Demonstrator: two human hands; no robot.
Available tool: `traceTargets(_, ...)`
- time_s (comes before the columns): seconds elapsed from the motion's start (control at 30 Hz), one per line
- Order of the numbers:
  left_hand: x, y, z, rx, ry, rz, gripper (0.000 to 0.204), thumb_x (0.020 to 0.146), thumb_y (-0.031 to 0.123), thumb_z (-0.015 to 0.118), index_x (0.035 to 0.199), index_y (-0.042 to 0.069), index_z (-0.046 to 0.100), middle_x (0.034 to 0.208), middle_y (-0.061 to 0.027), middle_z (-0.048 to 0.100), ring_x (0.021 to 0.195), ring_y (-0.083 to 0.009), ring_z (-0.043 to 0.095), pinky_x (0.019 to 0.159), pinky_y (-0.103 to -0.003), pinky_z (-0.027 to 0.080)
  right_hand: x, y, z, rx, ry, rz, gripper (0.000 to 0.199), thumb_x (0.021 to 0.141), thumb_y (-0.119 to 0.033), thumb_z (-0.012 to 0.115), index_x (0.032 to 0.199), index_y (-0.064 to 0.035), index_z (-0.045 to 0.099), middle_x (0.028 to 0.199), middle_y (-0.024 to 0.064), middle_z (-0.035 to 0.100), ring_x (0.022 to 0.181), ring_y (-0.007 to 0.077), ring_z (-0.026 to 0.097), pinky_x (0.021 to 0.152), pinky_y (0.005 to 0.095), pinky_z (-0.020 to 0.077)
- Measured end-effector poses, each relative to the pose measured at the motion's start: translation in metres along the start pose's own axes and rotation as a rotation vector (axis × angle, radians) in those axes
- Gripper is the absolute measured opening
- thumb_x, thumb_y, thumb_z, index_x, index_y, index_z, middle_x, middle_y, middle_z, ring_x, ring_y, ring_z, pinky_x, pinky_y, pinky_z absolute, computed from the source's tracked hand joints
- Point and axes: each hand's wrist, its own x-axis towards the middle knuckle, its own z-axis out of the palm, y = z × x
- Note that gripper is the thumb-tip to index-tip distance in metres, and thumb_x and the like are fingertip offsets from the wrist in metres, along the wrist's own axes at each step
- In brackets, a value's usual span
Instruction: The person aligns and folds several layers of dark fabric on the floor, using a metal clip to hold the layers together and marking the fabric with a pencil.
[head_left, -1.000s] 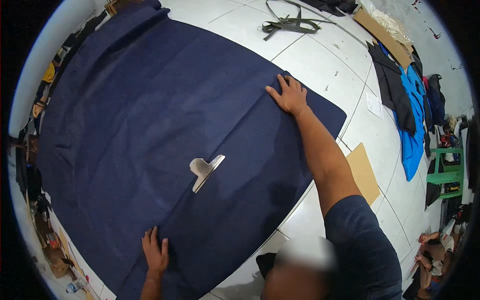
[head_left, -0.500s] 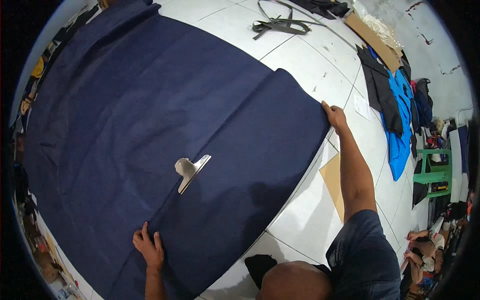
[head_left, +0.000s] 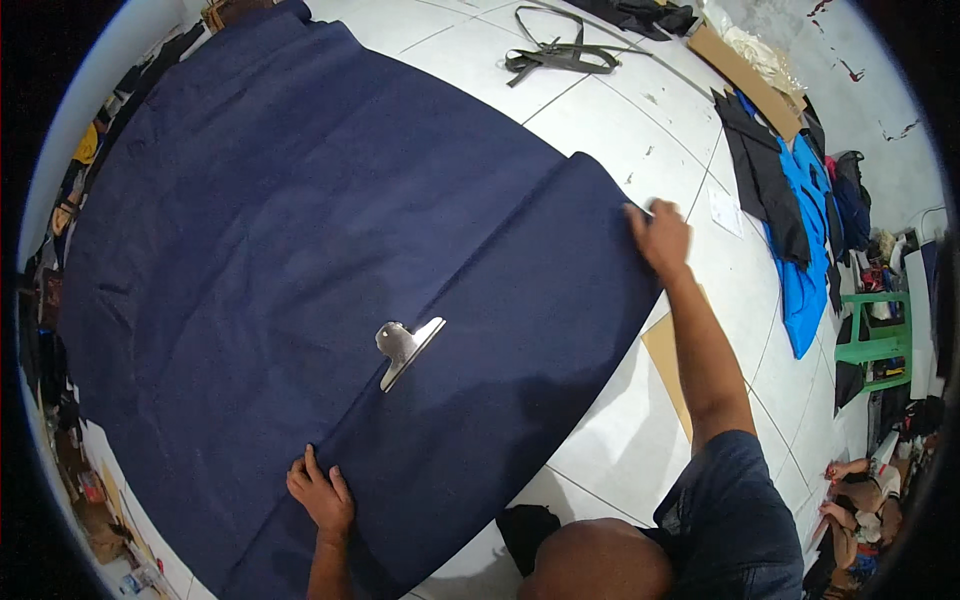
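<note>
A large dark navy fabric sheet (head_left: 250, 230) covers much of the tiled floor, with a long fold running diagonally across it. A silver bulldog clip (head_left: 405, 350) sits on that fold near its middle. My left hand (head_left: 322, 495) rests flat on the fold below the clip, its fingers apart. At the sheet's right edge, my right hand (head_left: 664, 240) touches the fabric with bent fingers, thumb apart from them. Its fingertips are slightly blurred.
A tan cardboard piece (head_left: 668, 365) lies under my right forearm. Dark straps (head_left: 562, 55) lie beyond the sheet. Blue cloth (head_left: 800, 290) and black cloth (head_left: 768, 190) are at the right, near a green plastic stool (head_left: 875, 345). Clutter lines the left side.
The fold, the clip and my left hand have moved to the right. My right hand has shifted slightly left at the fabric's edge, and its thumb and fingers have spread.
</note>
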Motion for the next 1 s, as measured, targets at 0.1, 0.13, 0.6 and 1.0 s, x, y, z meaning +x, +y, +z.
traceTargets(0.1, -0.002, -0.008, -0.004, 0.029, 0.007, 0.036, 0.050, 0.094, 0.029, 0.043, 0.135, 0.000, 0.040, 0.125, -0.0239, 0.040, 0.119, -0.0381, 0.036, 0.105, -0.055, 0.022, -0.029, -0.108, -0.010, 0.355, -0.190, -0.454, 0.044, 0.082, -0.040, 0.064, 0.103, -0.0025, 0.062, 0.103, 0.0161, 0.062, 0.097, 0.0337, 0.059, 0.084, 0.0411, 0.0465)
traceTargets(0.13, -0.001, -0.007, -0.005, 0.029, -0.034, 0.019, 0.051, 0.093, 0.029, 0.043, 0.135, 0.000, 0.039, 0.131, -0.0252, 0.036, 0.124, -0.0402, 0.032, 0.107, -0.056, 0.019, -0.045, -0.139, -0.006, 0.441, -0.175, -0.683, 0.046, 0.081, -0.041, 0.064, 0.107, -0.0032, 0.062, 0.106, 0.0159, 0.062, 0.099, 0.0327, 0.059, 0.086, 0.0406, 0.0462)
traceTargets(0.6, 0.005, -0.003, -0.013, -0.038, -0.197, -0.042, 0.053, 0.095, 0.031, 0.039, 0.138, 0.000, 0.034, 0.147, -0.0270, 0.020, 0.138, -0.0426, 0.015, 0.112, -0.055, 0.009, -0.147, -0.287, 0.006, 0.505, -0.528, -0.938, 0.040, 0.086, -0.039, 0.056, 0.100, -0.0017, 0.059, 0.087, 0.0185, 0.065, 0.086, 0.0341, 0.064, 0.081, 0.0449, 0.0469)
traceTargets(1.0, 0.010, -0.001, -0.014, -0.045, -0.225, -0.038, 0.054, 0.094, 0.030, 0.042, 0.139, 0.000, 0.033, 0.148, -0.0272, 0.019, 0.138, -0.0430, 0.016, 0.112, -0.054, 0.012, -0.144, -0.331, 0.030, 0.416, -0.607, -0.729, 0.038, 0.089, -0.034, 0.047, 0.096, -0.0028, 0.067, 0.093, 0.0180, 0.064, 0.093, 0.0333, 0.060, 0.086, 0.0454, 0.0455)
